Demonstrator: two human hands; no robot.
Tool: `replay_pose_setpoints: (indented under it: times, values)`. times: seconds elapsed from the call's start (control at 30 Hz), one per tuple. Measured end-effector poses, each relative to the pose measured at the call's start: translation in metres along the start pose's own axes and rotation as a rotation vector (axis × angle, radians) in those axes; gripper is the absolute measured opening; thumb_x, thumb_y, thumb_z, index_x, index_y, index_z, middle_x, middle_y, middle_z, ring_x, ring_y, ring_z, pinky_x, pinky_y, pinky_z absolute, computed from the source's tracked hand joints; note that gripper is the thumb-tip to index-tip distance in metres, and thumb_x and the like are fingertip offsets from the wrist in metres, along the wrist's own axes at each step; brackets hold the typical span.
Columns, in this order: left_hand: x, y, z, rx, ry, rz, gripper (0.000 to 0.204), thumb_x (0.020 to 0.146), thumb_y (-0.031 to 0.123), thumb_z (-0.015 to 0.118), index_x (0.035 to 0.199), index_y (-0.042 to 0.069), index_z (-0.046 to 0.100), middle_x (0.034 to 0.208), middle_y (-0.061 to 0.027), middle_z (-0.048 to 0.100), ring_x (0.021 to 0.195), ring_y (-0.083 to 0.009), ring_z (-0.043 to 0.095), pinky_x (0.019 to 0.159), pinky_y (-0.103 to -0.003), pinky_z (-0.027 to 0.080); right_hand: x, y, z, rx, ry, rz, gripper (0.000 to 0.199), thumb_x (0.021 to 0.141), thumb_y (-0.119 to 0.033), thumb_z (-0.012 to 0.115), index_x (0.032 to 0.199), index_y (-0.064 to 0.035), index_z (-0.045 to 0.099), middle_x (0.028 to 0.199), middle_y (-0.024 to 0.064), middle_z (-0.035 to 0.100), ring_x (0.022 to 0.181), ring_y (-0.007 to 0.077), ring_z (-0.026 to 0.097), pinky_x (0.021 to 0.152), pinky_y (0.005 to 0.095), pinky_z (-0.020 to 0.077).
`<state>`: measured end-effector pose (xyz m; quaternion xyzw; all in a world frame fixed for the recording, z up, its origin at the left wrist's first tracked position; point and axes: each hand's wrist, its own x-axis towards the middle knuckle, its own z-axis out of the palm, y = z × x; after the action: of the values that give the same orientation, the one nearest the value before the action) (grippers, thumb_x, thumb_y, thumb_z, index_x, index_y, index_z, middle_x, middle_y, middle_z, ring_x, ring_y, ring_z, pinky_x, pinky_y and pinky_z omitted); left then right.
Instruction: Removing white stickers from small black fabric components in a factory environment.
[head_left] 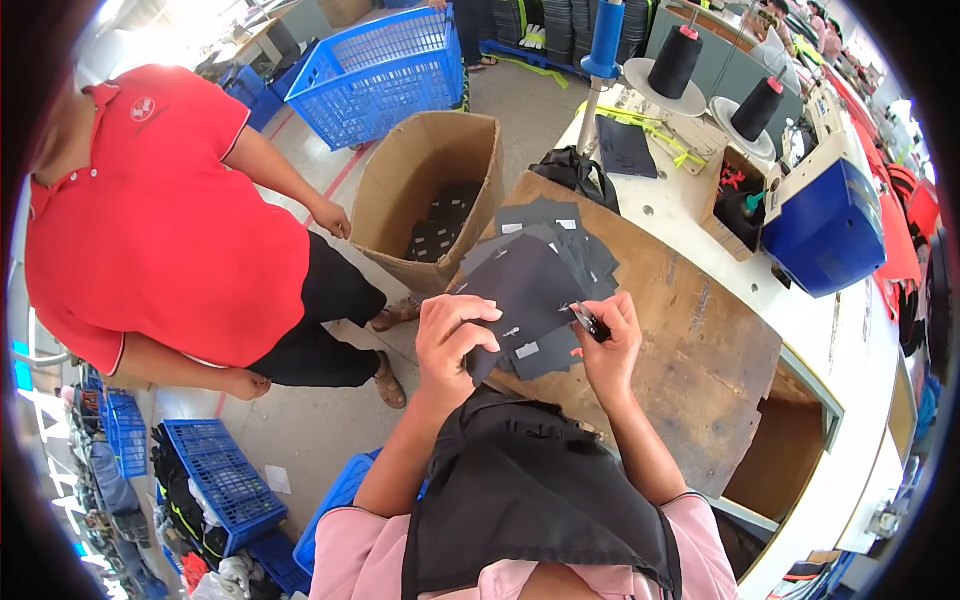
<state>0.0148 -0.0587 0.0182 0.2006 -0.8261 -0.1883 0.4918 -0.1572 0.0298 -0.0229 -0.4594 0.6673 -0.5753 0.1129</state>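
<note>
My left hand (452,345) grips a dark grey fabric panel (525,285) by its near left edge. The panel has small white marks on it and is lifted a little over other pieces. In my right hand (614,350) is a small pair of dark thread snips (590,322), their tip against the panel's right edge. Whether the blades are apart is too small to tell. Under and behind the panel lies a loose pile of similar dark panels (545,213), some with white labels, on a worn wooden board (690,350).
A tall cardboard box (400,160) with dark labelled pieces inside stands beyond the board's left side. A person in a red shirt (170,220) stands close at left. Blue crates (375,70) sit around the floor. Thread cones (676,62) and a blue-and-white sewing machine (825,225) occupy the right table.
</note>
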Motion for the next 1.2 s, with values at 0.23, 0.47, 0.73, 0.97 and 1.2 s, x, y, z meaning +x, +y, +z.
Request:
replay_pose_setpoints:
  times: [0.23, 0.47, 0.73, 0.97, 1.2]
  values:
    - [0.001, 0.000, 0.000, 0.019, 0.023, -0.010, 0.014, 0.059, 0.004, 0.064, 0.063, 0.009, 0.052, 0.081, -0.0038, 0.061, 0.078, -0.0205, 0.060, 0.072, -0.031, 0.041, 0.003, -0.017, -0.014, 0.155, -0.176, 0.130, 0.028, 0.067, 0.008, 0.065, 0.092, -0.0034, 0.060, 0.078, 0.0031, 0.044, 0.064, 0.0104, 0.047, 0.054, 0.0223, 0.0380]
    - [0.005, 0.002, -0.001, 0.039, 0.020, -0.059, 0.015, 0.059, 0.000, 0.064, 0.064, 0.008, 0.052, 0.080, -0.0037, 0.061, 0.077, -0.0203, 0.060, 0.071, -0.030, 0.042, 0.004, -0.034, -0.024, 0.320, -0.014, 0.164, 0.017, 0.075, 0.002, 0.063, 0.091, -0.0021, 0.057, 0.079, -0.0012, 0.041, 0.060, 0.0040, 0.038, 0.049, 0.0170, 0.0315]
    - [0.007, -0.013, -0.013, -0.517, 0.283, -0.760, 0.021, 0.070, -0.006, 0.069, 0.075, 0.002, 0.051, 0.086, -0.0077, 0.061, 0.077, -0.0104, 0.055, 0.071, -0.024, 0.045, -0.012, -0.010, -0.025, 0.376, 0.039, 0.346, 0.013, 0.083, -0.003, 0.056, 0.096, -0.0023, 0.056, 0.068, -0.0056, 0.037, 0.060, 0.0023, 0.035, 0.054, 0.0174, 0.0316]
    - [0.004, -0.014, -0.027, -0.563, 0.357, -0.905, 0.024, 0.068, -0.005, 0.072, 0.081, 0.002, 0.053, 0.085, -0.0060, 0.060, 0.073, -0.0085, 0.055, 0.069, -0.022, 0.045, 0.002, 0.019, -0.006, 0.611, -0.127, 0.618, 0.024, 0.089, -0.015, 0.051, 0.108, -0.0013, 0.057, 0.085, 0.0034, 0.061, 0.049, 0.0059, 0.049, 0.044, 0.0194, 0.0332]
    - [0.006, -0.026, -0.058, -0.436, 0.296, -0.900, 0.026, 0.066, -0.002, 0.074, 0.084, 0.002, 0.055, 0.078, -0.0021, 0.059, 0.069, -0.0084, 0.055, 0.066, -0.022, 0.045, -0.023, 0.041, 0.006, 0.746, -0.235, 0.773, 0.028, 0.088, -0.015, 0.053, 0.110, 0.0014, 0.054, 0.100, 0.0109, 0.062, 0.046, 0.0074, 0.050, 0.046, 0.0205, 0.0428]
